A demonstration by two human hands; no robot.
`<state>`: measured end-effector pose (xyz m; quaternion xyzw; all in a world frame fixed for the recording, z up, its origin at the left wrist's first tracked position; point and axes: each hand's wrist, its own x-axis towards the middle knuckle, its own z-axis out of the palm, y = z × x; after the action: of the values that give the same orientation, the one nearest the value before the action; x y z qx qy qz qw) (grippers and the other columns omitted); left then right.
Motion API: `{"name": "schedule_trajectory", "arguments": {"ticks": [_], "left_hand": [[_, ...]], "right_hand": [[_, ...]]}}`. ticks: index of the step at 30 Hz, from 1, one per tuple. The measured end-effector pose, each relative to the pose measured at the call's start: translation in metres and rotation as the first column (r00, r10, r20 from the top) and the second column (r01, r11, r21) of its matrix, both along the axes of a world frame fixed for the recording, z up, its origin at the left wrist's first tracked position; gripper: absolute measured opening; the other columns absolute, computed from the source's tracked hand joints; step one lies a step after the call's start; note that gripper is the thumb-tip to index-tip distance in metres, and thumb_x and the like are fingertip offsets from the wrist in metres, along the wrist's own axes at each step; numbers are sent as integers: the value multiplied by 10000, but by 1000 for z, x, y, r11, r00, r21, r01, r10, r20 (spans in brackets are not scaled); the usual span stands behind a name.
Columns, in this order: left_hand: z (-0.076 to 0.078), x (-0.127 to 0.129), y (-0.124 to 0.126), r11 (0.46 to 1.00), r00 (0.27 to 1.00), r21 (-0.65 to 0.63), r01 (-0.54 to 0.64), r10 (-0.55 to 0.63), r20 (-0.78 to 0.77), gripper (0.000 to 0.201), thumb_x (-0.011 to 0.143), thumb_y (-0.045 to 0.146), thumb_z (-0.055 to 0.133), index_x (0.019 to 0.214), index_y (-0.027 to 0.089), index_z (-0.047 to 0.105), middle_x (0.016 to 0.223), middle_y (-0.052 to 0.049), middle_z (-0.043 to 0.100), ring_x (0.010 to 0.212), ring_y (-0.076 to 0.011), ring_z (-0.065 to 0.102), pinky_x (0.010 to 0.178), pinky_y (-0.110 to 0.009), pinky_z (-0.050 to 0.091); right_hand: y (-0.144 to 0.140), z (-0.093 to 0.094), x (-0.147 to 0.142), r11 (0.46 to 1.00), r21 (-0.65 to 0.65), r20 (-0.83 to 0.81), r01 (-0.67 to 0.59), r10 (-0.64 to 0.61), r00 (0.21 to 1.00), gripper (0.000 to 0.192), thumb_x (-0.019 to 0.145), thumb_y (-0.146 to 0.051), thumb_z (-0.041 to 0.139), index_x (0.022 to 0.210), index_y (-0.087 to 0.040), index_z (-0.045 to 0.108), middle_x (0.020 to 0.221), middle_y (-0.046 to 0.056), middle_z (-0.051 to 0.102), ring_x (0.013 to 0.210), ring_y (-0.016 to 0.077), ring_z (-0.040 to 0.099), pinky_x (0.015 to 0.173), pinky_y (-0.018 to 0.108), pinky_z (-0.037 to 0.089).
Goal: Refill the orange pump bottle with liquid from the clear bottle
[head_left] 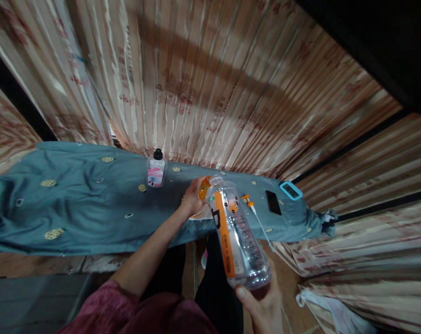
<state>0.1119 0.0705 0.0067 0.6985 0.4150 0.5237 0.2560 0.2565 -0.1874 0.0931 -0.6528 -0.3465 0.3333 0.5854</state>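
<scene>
A large clear plastic bottle (pixel 236 232) with an orange label is tilted in front of me, its neck pointing up and left. My right hand (pixel 262 301) grips it around the base. At the neck end, my left hand (pixel 194 198) is closed on an orange translucent thing (pixel 204 187), which meets the bottle's mouth; its exact kind is unclear. A pale item with an orange edge (pixel 203 213) shows under the left wrist, mostly hidden. Right of the bottle, an orange pump head with a long white tube (pixel 254 209) lies on the cloth.
A teal patterned cloth (pixel 92 208) covers the long narrow table. On it stand a small clear bottle with a black cap (pixel 156 170) to the left, and at right a dark phone (pixel 273 202) and a blue-framed digital timer (pixel 291 190). Striped plastic sheeting (pixel 182 93) hangs behind.
</scene>
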Motion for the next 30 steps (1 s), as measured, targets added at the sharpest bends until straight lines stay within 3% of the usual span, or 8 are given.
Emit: {"name": "schedule_trajectory", "arguments": {"ticks": [14, 23, 30], "left_hand": [[0, 0, 0, 1000, 1000, 11, 5, -5, 14, 638, 693, 171, 763, 1297, 204, 559, 1246, -104, 688, 1130, -282, 680, 1003, -433, 566], [-5, -1, 2, 1000, 999, 29, 7, -9, 39, 659, 671, 165, 757, 1298, 202, 556, 1214, -112, 679, 1103, -293, 687, 975, -442, 577], [-12, 1, 6, 992, 998, 127, 6, -14, 66, 638, 704, 211, 766, 1302, 258, 549, 1190, -74, 692, 1074, -271, 687, 948, -430, 587]], "right_hand": [[0, -5, 0, 999, 32, -74, 22, -20, 997, 798, 528, -357, 938, 1227, -239, 571, 1115, 76, 788, 1020, 299, 765, 863, 351, 598], [1, -2, -5, 998, 45, -28, 35, -34, 999, 781, 551, -410, 922, 1236, -239, 587, 1149, 92, 794, 1028, 334, 770, 838, 377, 624], [1, -14, 0, 992, 129, -90, 9, 2, 996, 861, 539, -543, 978, 1265, -255, 614, 1161, 66, 783, 1061, 297, 763, 898, 333, 600]]}}
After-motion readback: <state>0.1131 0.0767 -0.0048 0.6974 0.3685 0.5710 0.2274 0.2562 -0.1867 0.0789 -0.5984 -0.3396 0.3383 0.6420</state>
